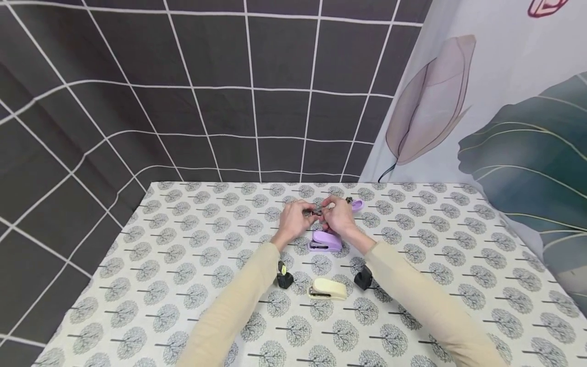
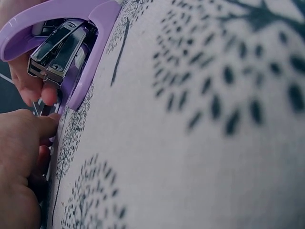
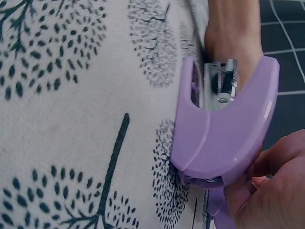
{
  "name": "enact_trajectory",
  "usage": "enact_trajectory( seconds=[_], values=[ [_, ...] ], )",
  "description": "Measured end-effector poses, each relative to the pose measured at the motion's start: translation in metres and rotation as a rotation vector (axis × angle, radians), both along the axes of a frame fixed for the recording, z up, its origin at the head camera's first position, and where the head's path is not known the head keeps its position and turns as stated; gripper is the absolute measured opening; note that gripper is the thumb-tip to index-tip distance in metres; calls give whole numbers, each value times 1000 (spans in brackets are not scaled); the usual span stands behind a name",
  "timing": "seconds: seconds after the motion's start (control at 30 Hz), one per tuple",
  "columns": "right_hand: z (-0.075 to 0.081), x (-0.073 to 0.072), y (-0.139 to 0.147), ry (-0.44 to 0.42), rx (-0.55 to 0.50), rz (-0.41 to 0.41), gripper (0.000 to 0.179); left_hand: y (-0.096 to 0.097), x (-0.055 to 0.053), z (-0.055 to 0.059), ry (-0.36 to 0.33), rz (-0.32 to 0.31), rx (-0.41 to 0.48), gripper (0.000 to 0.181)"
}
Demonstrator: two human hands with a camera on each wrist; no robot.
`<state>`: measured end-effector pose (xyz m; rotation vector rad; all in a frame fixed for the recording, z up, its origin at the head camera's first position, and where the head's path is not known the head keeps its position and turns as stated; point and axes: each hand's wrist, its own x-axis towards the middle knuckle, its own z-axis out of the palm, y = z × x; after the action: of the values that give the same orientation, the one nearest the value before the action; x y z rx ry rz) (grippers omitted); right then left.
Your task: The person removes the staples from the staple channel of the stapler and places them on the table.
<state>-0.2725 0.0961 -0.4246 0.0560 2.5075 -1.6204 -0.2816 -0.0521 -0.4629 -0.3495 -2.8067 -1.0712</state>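
In the head view my left hand (image 1: 293, 221) and right hand (image 1: 338, 215) meet near the far part of the table. Their fingertips pinch a small, thin metal piece (image 1: 317, 210), mostly hidden by the fingers; I cannot tell its kind. Just in front of them stands a purple stapler (image 1: 324, 241), its metal nose toward the left. The left wrist view has this stapler (image 2: 106, 24) large at the top left, with my left hand (image 2: 21, 157) below it. In the right wrist view my right hand (image 3: 276, 186) is beside the stapler (image 3: 224, 138).
Nearer me, between the forearms, sits a cream stapler (image 1: 327, 289). A purple part with a dark end (image 1: 356, 205) lies behind my right hand. A tree-patterned cloth (image 1: 197, 255) covers the table; a dark gridded curtain (image 1: 220, 112) hangs beyond its far edge.
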Motion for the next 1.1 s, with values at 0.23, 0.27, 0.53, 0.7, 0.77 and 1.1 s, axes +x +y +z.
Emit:
enact_trajectory(
  seconds=[0.23,0.27,0.53,0.7,0.77,1.1],
  values=[
    [9,7,11,9,-64,34,19,-1,-1,-2,10,1,17,30],
    [11,8,13,19,-70,36,19,-1,-1,-2,4,-3,21,30],
    [33,13,40,73,-101,47,24,-1,1,1,-23,-4,19,30],
    [39,12,64,94,-157,28,29,1,1,1,-43,-13,22,30],
    [40,13,73,104,-171,13,30,1,1,1,-45,-13,23,30],
    [36,11,112,51,-181,-64,32,1,1,0,-38,-8,16,30]
  ],
)
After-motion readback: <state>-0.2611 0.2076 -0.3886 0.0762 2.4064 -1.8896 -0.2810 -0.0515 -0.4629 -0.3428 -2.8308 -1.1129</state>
